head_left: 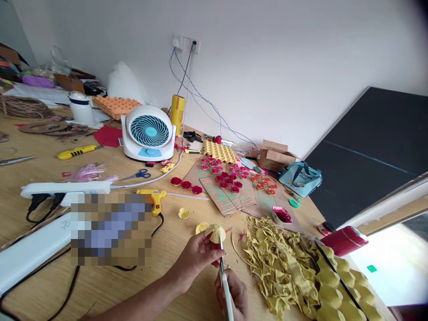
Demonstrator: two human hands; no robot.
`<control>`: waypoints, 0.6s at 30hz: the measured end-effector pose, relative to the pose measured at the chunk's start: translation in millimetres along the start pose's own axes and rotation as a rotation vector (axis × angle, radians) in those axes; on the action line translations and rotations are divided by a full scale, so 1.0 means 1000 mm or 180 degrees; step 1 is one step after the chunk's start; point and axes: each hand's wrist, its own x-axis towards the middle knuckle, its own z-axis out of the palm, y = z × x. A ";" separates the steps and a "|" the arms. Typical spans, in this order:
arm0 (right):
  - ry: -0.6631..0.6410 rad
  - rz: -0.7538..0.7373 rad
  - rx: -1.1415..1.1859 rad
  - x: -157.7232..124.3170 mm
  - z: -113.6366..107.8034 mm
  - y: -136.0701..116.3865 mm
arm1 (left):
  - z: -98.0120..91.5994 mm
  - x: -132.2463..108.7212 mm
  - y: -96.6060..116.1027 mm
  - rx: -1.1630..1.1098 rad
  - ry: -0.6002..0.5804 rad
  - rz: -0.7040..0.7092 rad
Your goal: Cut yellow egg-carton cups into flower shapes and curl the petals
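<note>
Yellow carton cup (216, 232) pinched by left hand (197, 255) fingers; right hand (236, 295) clenches upright scissors (222, 263).

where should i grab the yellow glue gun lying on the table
Take the yellow glue gun by its handle, which points toward the near edge of the table, with the black cord leaving its end. It lies flat on its side, so come down from above, fingers across the handle, clear of the glue stick jutting right.

The single head-worn camera looks forward and down across the tabletop (100, 285), hands close at the lower edge, wall (267, 67) beyond.
</note>
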 end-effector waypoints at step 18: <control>0.0082 -0.0014 -0.0202 -0.004 0.001 0.007 | 0.009 -0.002 0.000 0.0360 0.0339 0.0248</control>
